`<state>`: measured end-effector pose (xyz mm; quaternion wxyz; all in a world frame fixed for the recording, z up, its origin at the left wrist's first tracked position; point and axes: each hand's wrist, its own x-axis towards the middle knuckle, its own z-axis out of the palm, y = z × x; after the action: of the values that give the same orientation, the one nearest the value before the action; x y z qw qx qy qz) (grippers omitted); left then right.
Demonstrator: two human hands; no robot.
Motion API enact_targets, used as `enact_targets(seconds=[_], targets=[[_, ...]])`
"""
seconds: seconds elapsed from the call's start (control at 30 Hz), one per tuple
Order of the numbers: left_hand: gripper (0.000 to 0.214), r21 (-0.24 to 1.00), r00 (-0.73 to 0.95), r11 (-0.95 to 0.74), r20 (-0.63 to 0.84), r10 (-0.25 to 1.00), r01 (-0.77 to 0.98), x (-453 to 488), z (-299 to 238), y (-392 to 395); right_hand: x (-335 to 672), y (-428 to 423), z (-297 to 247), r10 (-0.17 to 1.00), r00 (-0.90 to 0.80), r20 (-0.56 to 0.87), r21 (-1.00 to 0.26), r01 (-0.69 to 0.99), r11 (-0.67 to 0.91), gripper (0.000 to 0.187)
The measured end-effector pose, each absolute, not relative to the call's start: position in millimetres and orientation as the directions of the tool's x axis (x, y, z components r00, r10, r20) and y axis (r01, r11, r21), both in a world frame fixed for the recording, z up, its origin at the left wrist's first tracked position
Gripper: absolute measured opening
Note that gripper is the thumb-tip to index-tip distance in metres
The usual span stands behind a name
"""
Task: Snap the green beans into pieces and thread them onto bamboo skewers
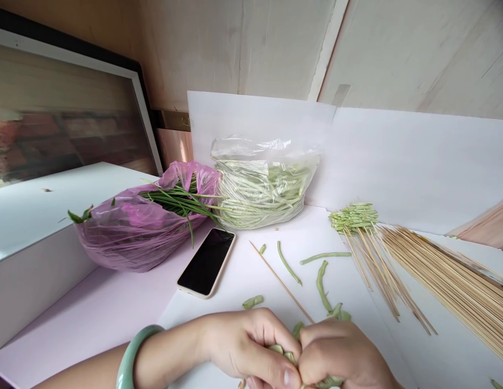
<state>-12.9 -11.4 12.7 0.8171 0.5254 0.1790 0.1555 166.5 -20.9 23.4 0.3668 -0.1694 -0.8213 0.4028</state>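
Both hands meet at the bottom of the view, fingers touching. My left hand (247, 343), with a pale green bangle (132, 354) on its wrist, is closed around green bean pieces (281, 351). My right hand (346, 351) is curled against it, also closed on bean pieces, whose ends stick out above and below its fingers. The fingers hide most of what they grip. A single bamboo skewer (280, 280) lies just beyond the hands, pointing away to the left. Around it are loose green bean lengths: a thin one (289, 265), a straight one (324, 257) and a bent one (322, 286).
A clear bag of long beans (263, 194) stands at the back beside a purple bag (138, 232) with green stalks. A phone (206, 262) lies before them. At right are skewers threaded with beans (354, 218) and a pile of bare skewers (446, 281). A white box (40, 281) edges the left.
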Motion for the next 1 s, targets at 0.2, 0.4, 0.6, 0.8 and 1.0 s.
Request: enact_targets(seconds=[0.2,0.4,0.6,0.8,1.0], targets=[[0.042,0.782,0.772,0.494,-0.025,0.635,-0.381,-1.0,11.7,-18.8,162.5,-20.3,21.8,0.854,-0.513,0.087,-0.979,0.113,0.167,0.021],[0.038,0.724,0.66,0.466,-0.02,0.751,-0.508,1.5,15.1,-21.6,150.9,-14.3,22.8,0.952,-0.29,-0.096,-0.96,-0.225,-0.165,0.027],[0.032,0.655,0.645,0.501,-0.026,0.764,-0.566,-3.1,18.0,-14.6,160.6,0.9,33.0,0.995,-0.098,-0.012,-0.975,-0.219,-0.033,0.033],[0.033,0.665,0.552,0.51,-0.173,0.816,-0.546,-3.0,0.8,0.1,171.5,-2.8,25.5,0.955,-0.183,0.233,-0.928,0.252,0.275,0.021],[0.05,0.687,0.566,0.559,-0.256,0.783,-0.463,-3.6,1.9,1.5,178.9,-0.9,31.9,0.839,-0.445,0.314,-0.76,0.412,0.503,0.026]])
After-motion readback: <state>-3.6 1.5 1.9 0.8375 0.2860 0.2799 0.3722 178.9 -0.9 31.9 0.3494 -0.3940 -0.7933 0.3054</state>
